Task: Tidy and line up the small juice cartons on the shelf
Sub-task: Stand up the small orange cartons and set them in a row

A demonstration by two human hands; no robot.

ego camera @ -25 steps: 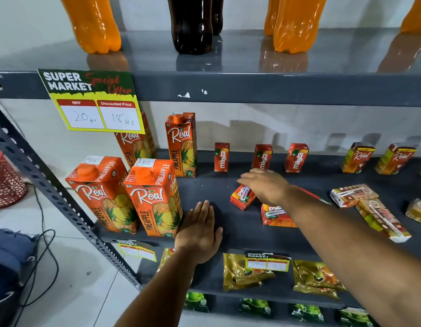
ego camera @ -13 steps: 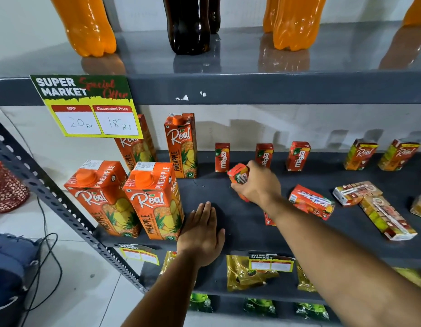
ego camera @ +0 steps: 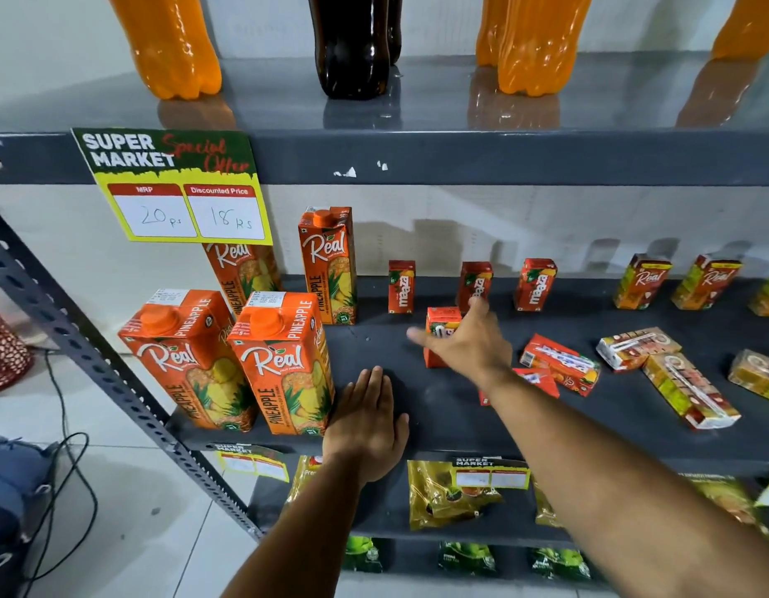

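On the dark shelf (ego camera: pixel 374 343), three small red Maaza cartons (ego camera: pixel 401 287) (ego camera: pixel 475 280) (ego camera: pixel 536 284) stand upright along the back. A fourth red carton (ego camera: pixel 439 321) stands upright in front of them. My right hand (ego camera: pixel 469 343) lies against its front with the fingers spread and the thumb stretched left. Two red cartons (ego camera: pixel 562 364) (ego camera: pixel 542 379) lie flat to the right of my wrist. My left hand (ego camera: pixel 365 418) rests flat and open on the front of the shelf.
Tall Real pineapple cartons (ego camera: pixel 283 364) (ego camera: pixel 188 360) (ego camera: pixel 329 265) stand at the left. Small green Real cartons stand at the back right (ego camera: pixel 641 281) (ego camera: pixel 706 283); others lie flat (ego camera: pixel 637 347) (ego camera: pixel 689 390). Bottles (ego camera: pixel 352 45) stand on the upper shelf. A price tag (ego camera: pixel 175 187) hangs there.
My right hand lifted a lying red carton, carried it left and back, and stood it upright on the shelf; its fingers have now spread. My left hand has stayed flat.
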